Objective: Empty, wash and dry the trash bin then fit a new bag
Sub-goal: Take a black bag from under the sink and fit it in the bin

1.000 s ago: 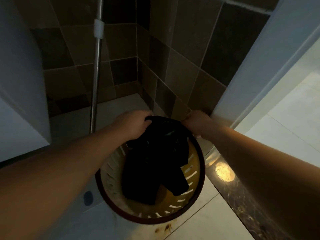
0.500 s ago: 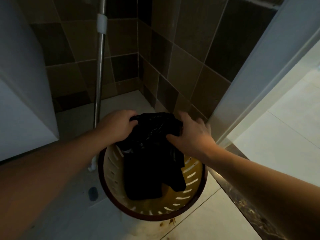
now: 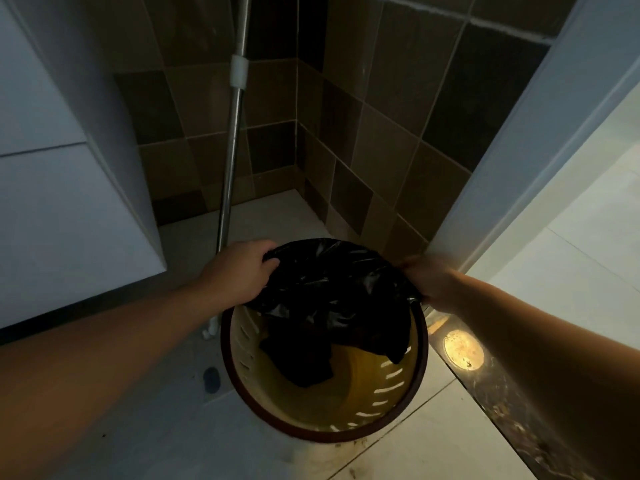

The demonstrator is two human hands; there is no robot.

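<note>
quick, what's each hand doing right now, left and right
Left hand: grips the black bag's edge at the bin's far left rim.
Right hand: holds the bag's right edge; it is blurred.

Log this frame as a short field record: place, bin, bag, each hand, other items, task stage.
place: tiled corner by a white door frame
bin: yellow slotted bin with dark rim, upright on the floor
bag: black bag stretched over the far rim, the rest hanging inside
left hand: left hand grips the bag edge at the far-left rim
right hand: right hand grips the bag edge at the right rim
other: metal pole against the wall
stage: bag partly fitted
</note>
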